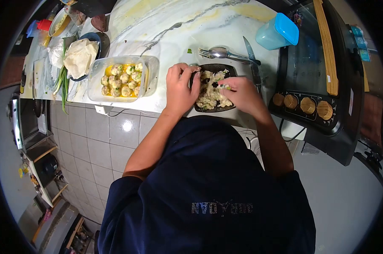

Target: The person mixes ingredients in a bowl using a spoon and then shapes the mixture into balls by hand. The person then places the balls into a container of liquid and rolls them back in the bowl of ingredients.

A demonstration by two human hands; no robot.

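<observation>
A dark square plate (230,71) sits near the counter's front edge, with a pale, lumpy mixture (208,98) flecked with green spread over it. My left hand (181,86) is closed at the plate's left rim, thumb and forefinger against it. Over the right side of the plate, my right hand (243,95) has its fingers pinched together in the mixture, with white and green bits at the fingertips. To the left, a clear plastic container (94,80) holds several round balls (124,78) in yellow liquid.
Behind the plate lie a spoon (219,52), a fork and a knife (249,50). A blue lidded container (271,36) stands by the black oven (303,72) on the right. Wrappers (80,57) on a dark plate and green onions (64,86) lie at the left.
</observation>
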